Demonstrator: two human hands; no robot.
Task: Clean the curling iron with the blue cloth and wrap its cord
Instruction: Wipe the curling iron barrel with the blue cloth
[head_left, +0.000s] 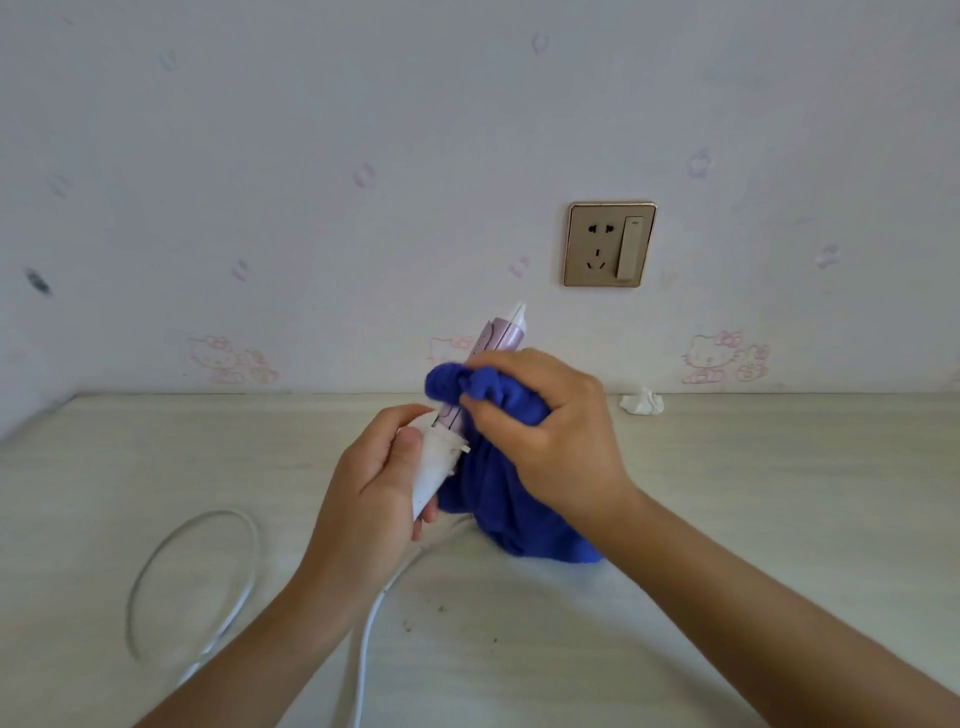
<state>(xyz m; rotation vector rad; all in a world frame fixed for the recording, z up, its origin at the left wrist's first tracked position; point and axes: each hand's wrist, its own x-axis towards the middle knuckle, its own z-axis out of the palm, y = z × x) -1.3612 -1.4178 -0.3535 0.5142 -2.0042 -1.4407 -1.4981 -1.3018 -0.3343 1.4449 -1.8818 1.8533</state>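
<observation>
My left hand (374, 483) grips the white handle of the curling iron (436, 467), which points up and away over the table. Its pink barrel (498, 335) with a white tip sticks out above my right hand (550, 426). My right hand holds the blue cloth (498, 499) bunched around the middle of the barrel, and the rest of the cloth hangs down to the tabletop. The white cord (363, 639) runs from the handle down toward me and forms a loose loop (192, 582) on the left.
A pale wooden table (779, 493) meets a wall with cartoon-cat wallpaper. A gold wall socket with a switch (610, 244) sits above the iron. A crumpled white tissue (641, 402) lies at the back right. Small dark crumbs (441, 608) dot the tabletop.
</observation>
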